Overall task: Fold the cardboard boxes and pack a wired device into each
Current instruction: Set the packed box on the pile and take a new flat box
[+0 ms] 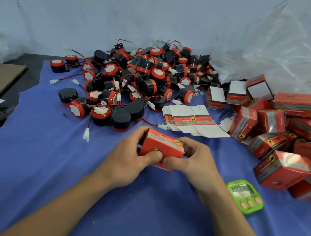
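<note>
Two hands meet over a blue-covered counter (48, 164): the left hand (133, 154) and right hand (194, 161) are both clamped on a red cardboard box (162, 144), thumbs pressing its near edge, probably to close a flap. Wired devices (136, 76) lie heaped behind within reach, flat boxes (191, 120) beside them.
</note>
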### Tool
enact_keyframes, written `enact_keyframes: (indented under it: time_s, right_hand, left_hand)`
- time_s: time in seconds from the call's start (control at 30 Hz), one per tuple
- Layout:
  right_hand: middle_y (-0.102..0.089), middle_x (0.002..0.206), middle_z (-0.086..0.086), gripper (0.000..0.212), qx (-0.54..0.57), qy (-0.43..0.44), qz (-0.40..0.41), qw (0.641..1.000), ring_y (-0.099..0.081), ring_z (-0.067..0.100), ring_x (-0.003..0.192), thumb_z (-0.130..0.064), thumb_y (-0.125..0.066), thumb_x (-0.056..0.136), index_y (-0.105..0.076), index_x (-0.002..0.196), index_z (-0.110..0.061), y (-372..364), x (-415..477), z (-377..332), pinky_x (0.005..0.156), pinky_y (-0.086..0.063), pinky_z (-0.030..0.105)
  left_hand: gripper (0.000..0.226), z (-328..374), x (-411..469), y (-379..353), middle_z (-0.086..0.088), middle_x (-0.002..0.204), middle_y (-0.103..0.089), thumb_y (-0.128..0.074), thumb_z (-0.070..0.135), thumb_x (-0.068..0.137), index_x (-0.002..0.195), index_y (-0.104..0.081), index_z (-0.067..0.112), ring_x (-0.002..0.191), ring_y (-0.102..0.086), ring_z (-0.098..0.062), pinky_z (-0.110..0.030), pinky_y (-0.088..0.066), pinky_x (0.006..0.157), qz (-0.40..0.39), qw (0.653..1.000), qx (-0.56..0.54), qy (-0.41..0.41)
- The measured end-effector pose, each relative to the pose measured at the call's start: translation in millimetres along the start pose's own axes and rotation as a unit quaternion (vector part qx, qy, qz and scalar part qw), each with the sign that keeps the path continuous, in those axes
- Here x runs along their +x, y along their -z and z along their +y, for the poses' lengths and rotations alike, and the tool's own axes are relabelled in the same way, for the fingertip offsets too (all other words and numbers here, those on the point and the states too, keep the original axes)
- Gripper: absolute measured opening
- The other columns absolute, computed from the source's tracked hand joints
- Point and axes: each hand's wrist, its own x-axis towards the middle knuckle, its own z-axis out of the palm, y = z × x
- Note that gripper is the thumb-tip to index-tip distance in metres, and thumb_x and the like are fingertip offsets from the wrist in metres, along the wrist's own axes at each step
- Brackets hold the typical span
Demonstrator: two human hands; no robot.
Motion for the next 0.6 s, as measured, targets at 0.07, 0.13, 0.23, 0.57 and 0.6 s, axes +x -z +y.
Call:
enact_keyframes:
  time_s: [0.07, 0.13, 0.23, 0.57, 0.6]
  right_hand:
    - [-0.077, 0.086, 0.002, 0.034, 0.034, -0.026, 0.005, 0.999, -0.071, 0.013, 0.079, -0.016, -0.084, 0.059, -0.076, 0.092, -0.017, 1, -4, -3, 0.073, -0.056, 0.026]
    - [-0.073, 0.076, -0.003, 0.032, 0.019, -0.050, 0.037, 0.998, -0.066, 0.011, 0.071, -0.025, -0.083, 0.057, -0.071, 0.086, -0.019, 7, -7, -10, 0.067, -0.053, 0.027]
    - [-0.069, 0.073, -0.004, 0.045, -0.031, -0.084, 0.028, 0.996, -0.063, 0.011, 0.067, -0.040, -0.077, 0.055, -0.064, 0.090, -0.014, 30, -11, -31, 0.064, -0.053, 0.031]
    - [-0.065, 0.123, 0.015, 0.066, 0.261, -0.094, 0.162, 0.947, -0.075, 0.040, 0.100, -0.058, -0.066, 0.081, -0.051, 0.133, -0.021, 160, -2, -95, 0.072, -0.065, 0.043]
    - [-0.064, 0.124, 0.015, 0.068, 0.243, -0.110, 0.158, 0.951, -0.076, 0.042, 0.097, -0.062, -0.064, 0.083, -0.048, 0.136, -0.023, 164, -1, -96, 0.068, -0.064, 0.043]
  left_hand:
    - [0.039, 9, 8, -2, 0.024, 0.111, -0.072, -0.078, 0.042, 0.086, 0.119, -0.058, 0.041, 0.105, -0.069, -0.001, -0.018, -0.055, 0.085, -0.022, 0.999, -0.025, 0.011]
    - [0.041, 21, 18, -7, 0.025, 0.106, -0.073, -0.072, 0.041, 0.079, 0.118, -0.060, 0.037, 0.101, -0.069, 0.000, -0.016, -0.055, 0.082, -0.039, 0.997, -0.059, 0.012]
    - [0.038, 48, 40, -20, 0.020, 0.095, -0.078, -0.072, 0.031, 0.078, 0.114, -0.065, 0.025, 0.089, -0.071, 0.001, -0.014, -0.053, 0.074, -0.097, 0.988, -0.124, 0.006]
    - [0.034, 106, 115, -90, 0.003, 0.130, -0.068, -0.072, 0.031, 0.093, 0.126, -0.066, 0.033, 0.112, -0.067, -0.005, -0.029, -0.056, 0.096, -0.073, 0.983, -0.165, 0.036]
    - [0.024, 100, 121, -95, 0.007, 0.126, -0.070, -0.072, 0.026, 0.094, 0.115, -0.071, 0.037, 0.108, -0.067, -0.001, -0.027, -0.054, 0.093, -0.066, 0.994, -0.087, 0.018]
